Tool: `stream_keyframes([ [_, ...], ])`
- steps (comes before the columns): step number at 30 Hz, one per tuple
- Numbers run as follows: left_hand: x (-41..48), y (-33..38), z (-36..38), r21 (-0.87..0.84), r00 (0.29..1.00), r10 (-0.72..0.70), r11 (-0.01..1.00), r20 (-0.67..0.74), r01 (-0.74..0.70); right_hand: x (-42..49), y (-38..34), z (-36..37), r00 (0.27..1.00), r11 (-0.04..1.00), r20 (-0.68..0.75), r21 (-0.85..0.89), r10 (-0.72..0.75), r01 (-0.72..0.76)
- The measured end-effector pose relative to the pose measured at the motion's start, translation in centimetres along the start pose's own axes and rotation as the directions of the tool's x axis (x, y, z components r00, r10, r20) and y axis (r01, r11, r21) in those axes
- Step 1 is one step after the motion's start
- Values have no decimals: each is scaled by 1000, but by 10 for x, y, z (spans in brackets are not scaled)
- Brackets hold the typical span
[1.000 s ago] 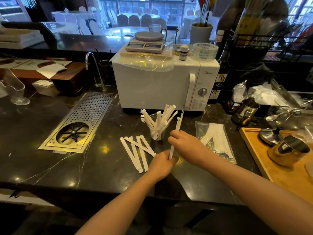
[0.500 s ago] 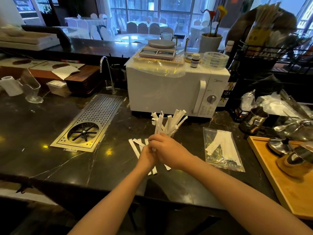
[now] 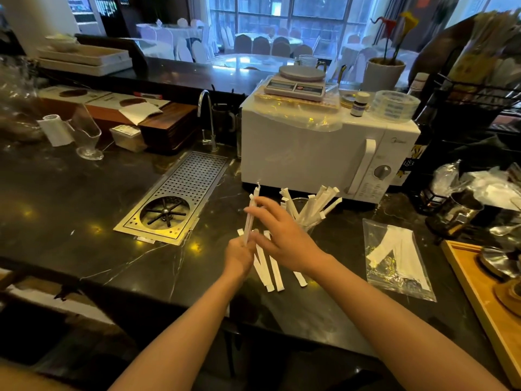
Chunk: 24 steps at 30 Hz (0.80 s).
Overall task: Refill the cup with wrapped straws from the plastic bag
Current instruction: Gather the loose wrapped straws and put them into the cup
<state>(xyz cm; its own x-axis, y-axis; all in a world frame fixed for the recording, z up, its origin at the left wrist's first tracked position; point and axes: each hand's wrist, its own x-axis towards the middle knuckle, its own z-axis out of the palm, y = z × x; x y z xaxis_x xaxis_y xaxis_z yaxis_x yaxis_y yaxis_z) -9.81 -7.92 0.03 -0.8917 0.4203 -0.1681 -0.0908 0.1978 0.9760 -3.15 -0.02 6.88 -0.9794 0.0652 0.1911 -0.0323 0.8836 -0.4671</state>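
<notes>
A clear cup (image 3: 307, 225) stands in front of the microwave, mostly hidden behind my right hand, with several wrapped straws (image 3: 324, 203) fanning out of it. My left hand (image 3: 239, 256) grips the lower end of a white wrapped straw (image 3: 251, 218) that points upward. My right hand (image 3: 277, 235) has its fingertips pinched on the same straw higher up. Several loose wrapped straws (image 3: 272, 270) lie on the dark counter under my hands. To the right lies the plastic bag (image 3: 397, 258), flat, with a few straws inside.
A white microwave (image 3: 310, 153) with a scale on top stands behind the cup. A metal rinser tray (image 3: 180, 198) and tap sit to the left. A wooden tray (image 3: 479, 289) with metal pitchers fills the right edge. A glass jug (image 3: 88, 136) stands far left.
The straw held in both hands has moved from the right of the cup to its left. The camera view has tilted upward.
</notes>
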Motion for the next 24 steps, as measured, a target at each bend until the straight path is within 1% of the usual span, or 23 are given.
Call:
stream_keyframes([
  [2, 1, -2, -7, 11, 1000, 7, 1000, -28, -6, 2, 1, 3, 991, 994, -111, 87, 72, -62],
  [4, -1, -4, -10, -1, 1000, -8, 1000, -19, 8, 6, 8, 8, 973, 975, -142, 152, 183, -161],
  [6, -2, -7, -13, -9, 999, -45, 999, -29, 45, 11, 17, 17, 942, 937, -91, 171, 324, -305],
  [7, -1, -8, -15, -6, 997, -66, 998, -30, 66, 12, 23, 23, 914, 905, -55, 176, 402, -387],
  [10, 0, -13, -19, -7, 995, -93, 996, -36, 93, 13, 39, 44, 783, 746, 52, 274, 619, -608],
  [11, -1, -14, -20, -11, 995, -98, 995, -34, 98, 13, 43, 52, 743, 703, 79, 269, 665, -658],
  [13, 0, -16, -23, -7, 993, -111, 994, -32, 111, 11, 49, 65, 678, 665, 118, 137, 725, -734],
  [15, 0, -18, -27, -1, 992, -125, 992, -26, 125, 12, 51, 73, 632, 639, 137, -9, 762, -769],
  [16, 0, -18, -28, -1, 991, -133, 991, -24, 133, 14, 51, 75, 615, 628, 147, -56, 775, -777],
  [20, -1, -23, -34, 9, 989, -147, 989, -10, 147, 21, 52, 80, 562, 587, 181, -146, 807, -796],
  [24, 0, -29, -39, 14, 989, -150, 989, -1, 150, 25, 52, 84, 546, 569, 164, -213, 822, -794],
])
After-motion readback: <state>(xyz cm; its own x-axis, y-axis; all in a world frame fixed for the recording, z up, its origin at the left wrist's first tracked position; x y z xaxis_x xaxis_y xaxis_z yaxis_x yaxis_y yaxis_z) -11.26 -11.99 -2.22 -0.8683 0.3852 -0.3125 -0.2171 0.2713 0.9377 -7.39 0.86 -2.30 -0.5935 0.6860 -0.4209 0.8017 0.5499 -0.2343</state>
